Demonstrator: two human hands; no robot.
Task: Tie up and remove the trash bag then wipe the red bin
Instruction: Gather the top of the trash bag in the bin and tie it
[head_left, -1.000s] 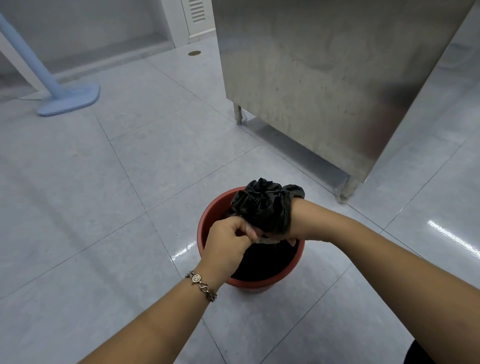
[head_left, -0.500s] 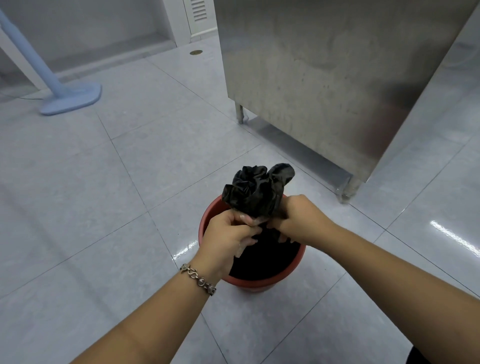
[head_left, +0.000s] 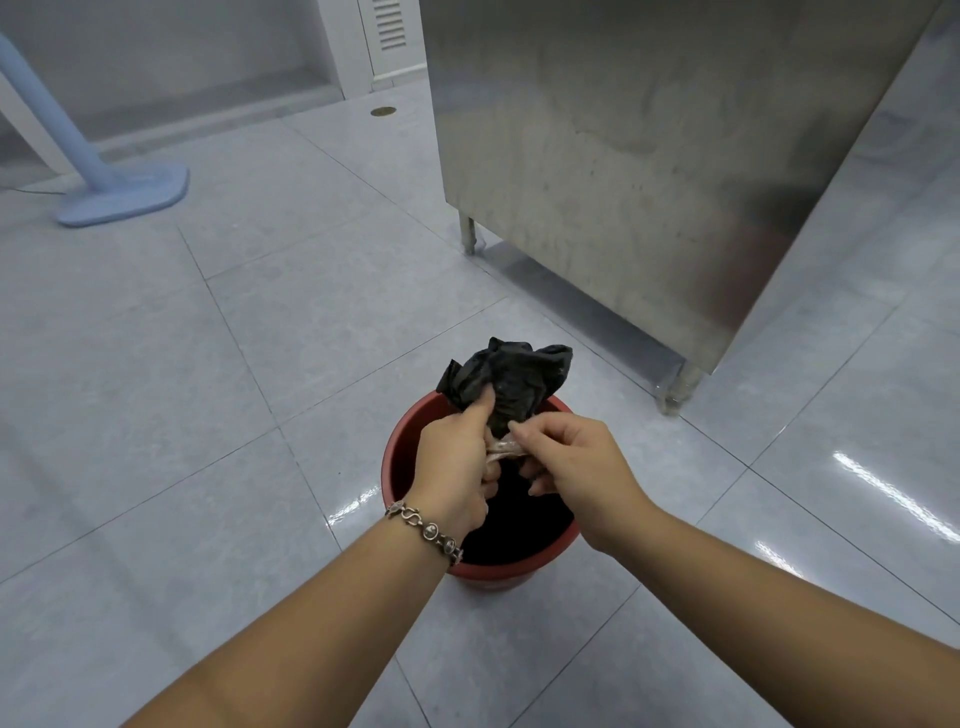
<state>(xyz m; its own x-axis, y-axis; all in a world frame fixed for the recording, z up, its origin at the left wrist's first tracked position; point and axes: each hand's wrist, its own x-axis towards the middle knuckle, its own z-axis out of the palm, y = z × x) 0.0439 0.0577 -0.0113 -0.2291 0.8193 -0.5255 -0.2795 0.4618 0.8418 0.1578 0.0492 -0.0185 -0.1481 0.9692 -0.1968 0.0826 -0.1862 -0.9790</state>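
A round red bin (head_left: 402, 447) stands on the grey tiled floor, lined with a black trash bag (head_left: 511, 376). The bag's top is gathered into a crumpled bunch that sticks up above the rim. My left hand (head_left: 457, 462), with a bracelet on its wrist, grips the gathered neck of the bag, thumb pressed against the bunch. My right hand (head_left: 571, 462) pinches a stretched, pale strand of the bag right beside the left hand. The rest of the bag hangs dark inside the bin below both hands.
A tall stainless steel cabinet (head_left: 649, 145) on short legs stands just behind and right of the bin. A light blue stand base (head_left: 124, 195) with a slanted pole sits on the floor at far left. A small floor drain (head_left: 383, 111) lies further back.
My right hand has come out from behind the bunch to the right side and now pinches a stretched strand. The bunch has shifted slightly; my left hand keeps its grip.
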